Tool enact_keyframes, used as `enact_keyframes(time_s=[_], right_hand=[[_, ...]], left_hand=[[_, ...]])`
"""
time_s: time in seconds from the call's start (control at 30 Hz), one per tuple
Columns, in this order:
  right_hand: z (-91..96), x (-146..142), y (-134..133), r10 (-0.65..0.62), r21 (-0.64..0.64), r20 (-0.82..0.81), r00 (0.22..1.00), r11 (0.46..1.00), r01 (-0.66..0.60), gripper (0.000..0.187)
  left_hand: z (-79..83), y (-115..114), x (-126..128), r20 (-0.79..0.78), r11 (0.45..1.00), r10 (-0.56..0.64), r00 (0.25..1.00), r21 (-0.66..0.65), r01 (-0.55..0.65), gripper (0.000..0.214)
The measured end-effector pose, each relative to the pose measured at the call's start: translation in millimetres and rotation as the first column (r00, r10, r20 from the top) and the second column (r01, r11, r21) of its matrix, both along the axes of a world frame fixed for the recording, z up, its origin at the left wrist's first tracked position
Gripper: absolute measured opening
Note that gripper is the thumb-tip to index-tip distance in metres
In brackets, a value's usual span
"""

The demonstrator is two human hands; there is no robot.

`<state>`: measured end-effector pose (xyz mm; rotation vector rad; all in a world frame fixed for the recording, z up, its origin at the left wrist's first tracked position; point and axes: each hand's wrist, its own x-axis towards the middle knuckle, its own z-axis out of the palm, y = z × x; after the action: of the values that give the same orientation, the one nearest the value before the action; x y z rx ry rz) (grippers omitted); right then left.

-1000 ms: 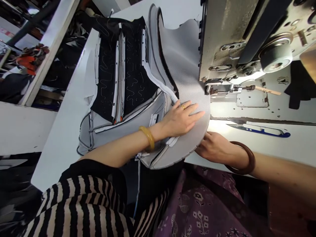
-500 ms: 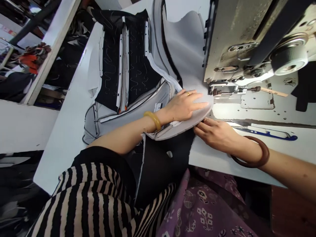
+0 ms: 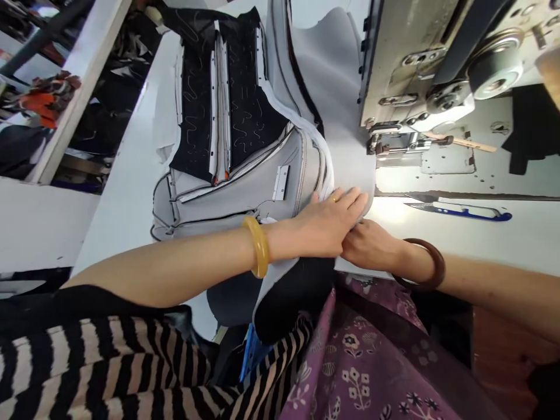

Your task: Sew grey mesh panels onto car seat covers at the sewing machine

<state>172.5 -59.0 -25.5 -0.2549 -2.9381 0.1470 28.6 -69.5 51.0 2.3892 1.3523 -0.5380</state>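
Note:
A large sewn piece of grey fabric [image 3: 335,70] with black panels [image 3: 245,111] and white-edged seams lies across the table and passes beside the sewing machine's needle area [image 3: 382,140]. My left hand [image 3: 326,224] rests on the fabric with its fingers stretched out towards the machine. Just beside it, my right hand [image 3: 370,245] has its fingers curled at the fabric's near edge, the fingertips partly hidden under my left hand. The black underside [image 3: 301,291] of the fabric hangs over the table's front edge towards my lap.
Blue-handled thread snips [image 3: 464,211] lie right of my right hand. The sewing machine head [image 3: 406,70] stands at the upper right, a wooden stick [image 3: 470,143] beside its foot. Shelving with scraps [image 3: 41,105] is at the left. A blue object [image 3: 254,350] shows below the fabric.
Both hands have moved nearer to me along the fabric and closer together. The fabric's near edge has shifted away from the needle area, and more of its folded seam shows.

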Motion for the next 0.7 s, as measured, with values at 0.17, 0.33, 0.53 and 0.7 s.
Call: enact_keyframes(time_s=[0.17, 0.33, 0.53, 0.7], right_hand=[[-4.0, 14, 6, 0.06, 0.149, -0.163, 0.985, 0.988, -0.035, 0.029], [-3.5, 15, 7, 0.063, 0.144, -0.168, 0.984, 0.989, -0.039, 0.029], [0.9, 18, 10, 0.054, 0.162, -0.208, 0.977, 0.987, -0.02, 0.032], [1.6, 21, 16, 0.05, 0.218, -0.239, 0.97, 0.976, 0.003, 0.032]], left_hand=[[-17.7, 4, -9, -0.045, 0.962, -0.098, 0.994, 0.252, 0.106, 0.049], [-22.2, 9, -17, -0.104, 0.918, -0.124, 0.987, 0.366, 0.154, 0.04], [-25.6, 16, -11, -0.073, 0.916, -0.096, 0.993, 0.384, 0.117, 0.036], [-29.2, 24, -5, -0.069, 0.912, -0.061, 0.996, 0.401, 0.084, 0.033]])
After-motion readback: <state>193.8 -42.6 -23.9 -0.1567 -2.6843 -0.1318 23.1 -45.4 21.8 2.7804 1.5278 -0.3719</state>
